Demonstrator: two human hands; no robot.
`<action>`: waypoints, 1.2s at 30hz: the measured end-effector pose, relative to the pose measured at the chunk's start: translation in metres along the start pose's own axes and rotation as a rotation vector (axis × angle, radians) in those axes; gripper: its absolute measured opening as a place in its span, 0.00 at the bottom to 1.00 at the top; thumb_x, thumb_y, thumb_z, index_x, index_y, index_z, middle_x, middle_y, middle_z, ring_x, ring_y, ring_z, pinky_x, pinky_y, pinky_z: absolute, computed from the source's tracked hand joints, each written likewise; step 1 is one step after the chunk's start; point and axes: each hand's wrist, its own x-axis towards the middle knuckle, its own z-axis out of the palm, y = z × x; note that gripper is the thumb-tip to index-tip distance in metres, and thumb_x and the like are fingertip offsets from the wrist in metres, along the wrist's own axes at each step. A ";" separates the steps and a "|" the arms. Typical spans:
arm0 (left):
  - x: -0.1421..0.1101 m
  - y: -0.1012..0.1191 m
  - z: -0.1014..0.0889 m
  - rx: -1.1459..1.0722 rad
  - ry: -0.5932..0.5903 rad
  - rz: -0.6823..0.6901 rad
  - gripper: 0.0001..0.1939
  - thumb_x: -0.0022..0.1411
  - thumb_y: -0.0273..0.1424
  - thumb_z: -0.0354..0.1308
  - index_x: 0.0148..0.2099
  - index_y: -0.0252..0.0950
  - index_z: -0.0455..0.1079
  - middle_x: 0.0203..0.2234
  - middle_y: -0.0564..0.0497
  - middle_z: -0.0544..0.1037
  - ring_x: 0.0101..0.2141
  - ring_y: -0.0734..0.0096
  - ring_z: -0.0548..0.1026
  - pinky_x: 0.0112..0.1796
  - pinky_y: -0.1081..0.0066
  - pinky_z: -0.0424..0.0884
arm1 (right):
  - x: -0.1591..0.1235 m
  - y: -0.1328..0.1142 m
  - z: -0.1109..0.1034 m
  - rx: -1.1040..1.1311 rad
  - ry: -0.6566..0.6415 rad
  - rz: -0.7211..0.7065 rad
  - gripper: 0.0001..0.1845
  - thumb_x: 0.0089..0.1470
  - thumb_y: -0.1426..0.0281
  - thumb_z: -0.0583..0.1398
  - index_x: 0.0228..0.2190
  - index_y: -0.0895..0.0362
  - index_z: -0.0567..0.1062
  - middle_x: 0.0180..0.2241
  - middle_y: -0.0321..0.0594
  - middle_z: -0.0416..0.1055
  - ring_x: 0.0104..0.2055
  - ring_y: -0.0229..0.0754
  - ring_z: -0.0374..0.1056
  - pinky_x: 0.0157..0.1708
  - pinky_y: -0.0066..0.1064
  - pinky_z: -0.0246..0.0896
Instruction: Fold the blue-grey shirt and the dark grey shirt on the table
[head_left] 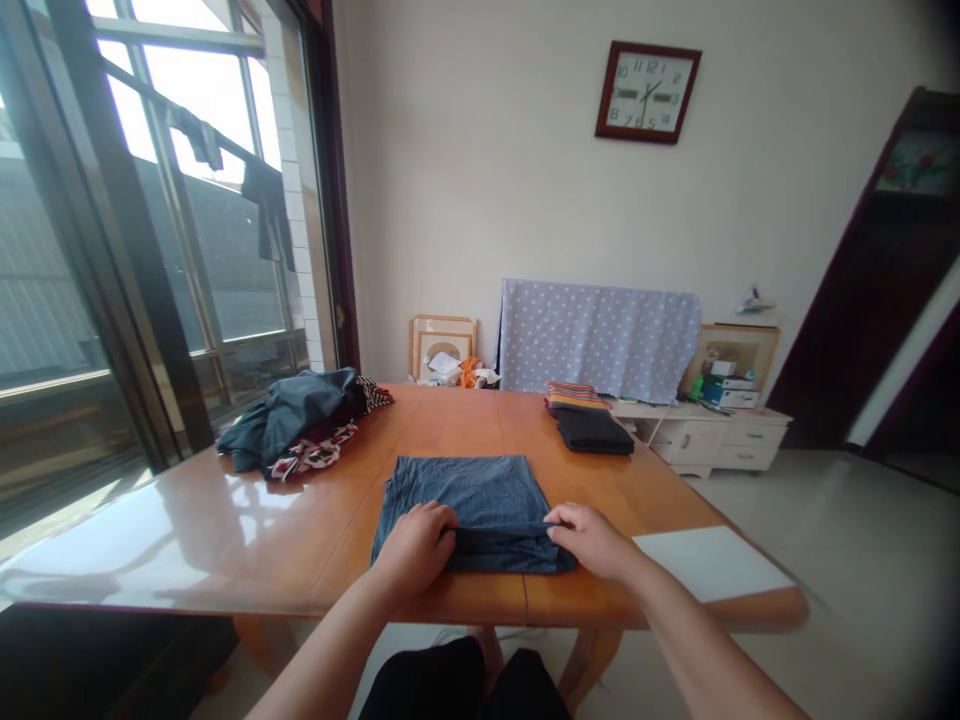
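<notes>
Head view — hands (pixel 411 553) (pixel 589 540) on blue cloth (pixel 480 495)

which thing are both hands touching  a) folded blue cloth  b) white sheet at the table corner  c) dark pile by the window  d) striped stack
a, because the left hand and the right hand both touch the folded blue cloth at the near side of the table.

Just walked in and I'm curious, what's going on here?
A person has their left hand and right hand on the near folded edge of a blue garment, which lies flat on a wooden table. A loose clothes pile sits to the left, and a folded stack sits farther along on the right.
</notes>
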 end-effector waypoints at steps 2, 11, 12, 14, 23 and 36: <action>0.004 -0.006 -0.003 -0.053 0.000 -0.006 0.08 0.62 0.29 0.51 0.40 0.41 0.71 0.38 0.50 0.77 0.42 0.64 0.73 0.42 0.69 0.64 | 0.007 0.001 -0.001 0.082 0.017 0.032 0.09 0.54 0.66 0.57 0.32 0.56 0.76 0.27 0.34 0.70 0.30 0.39 0.64 0.31 0.28 0.57; 0.004 -0.012 -0.006 -0.107 -0.065 -0.010 0.06 0.61 0.36 0.56 0.39 0.42 0.71 0.36 0.52 0.78 0.38 0.65 0.74 0.36 0.71 0.63 | 0.025 -0.004 -0.008 0.096 0.111 0.004 0.12 0.54 0.64 0.57 0.34 0.56 0.77 0.29 0.35 0.73 0.33 0.40 0.65 0.36 0.30 0.60; 0.003 -0.011 -0.007 -0.098 -0.071 -0.004 0.07 0.61 0.37 0.57 0.39 0.42 0.71 0.36 0.52 0.77 0.38 0.65 0.74 0.36 0.71 0.64 | 0.025 -0.003 -0.009 0.088 0.108 0.003 0.12 0.54 0.64 0.57 0.34 0.56 0.77 0.29 0.35 0.73 0.33 0.40 0.66 0.36 0.30 0.60; 0.001 -0.009 -0.008 -0.078 -0.071 0.006 0.09 0.61 0.40 0.57 0.40 0.42 0.72 0.37 0.51 0.77 0.39 0.64 0.74 0.37 0.70 0.64 | 0.027 -0.001 -0.009 0.062 0.125 0.003 0.12 0.54 0.63 0.57 0.33 0.56 0.77 0.29 0.35 0.73 0.33 0.40 0.67 0.37 0.31 0.61; 0.017 0.040 0.011 0.112 0.013 -0.033 0.22 0.56 0.49 0.61 0.49 0.44 0.71 0.43 0.47 0.77 0.46 0.52 0.72 0.45 0.60 0.63 | 0.033 -0.021 -0.007 0.230 0.145 0.145 0.12 0.57 0.59 0.54 0.37 0.53 0.71 0.29 0.32 0.70 0.26 0.38 0.71 0.27 0.28 0.64; 0.036 0.047 0.027 0.237 0.002 -0.088 0.08 0.61 0.28 0.51 0.41 0.40 0.70 0.40 0.47 0.78 0.44 0.54 0.74 0.43 0.58 0.62 | 0.039 -0.008 -0.005 -0.045 0.095 -0.146 0.35 0.40 0.81 0.57 0.52 0.52 0.70 0.52 0.42 0.71 0.51 0.45 0.68 0.48 0.33 0.63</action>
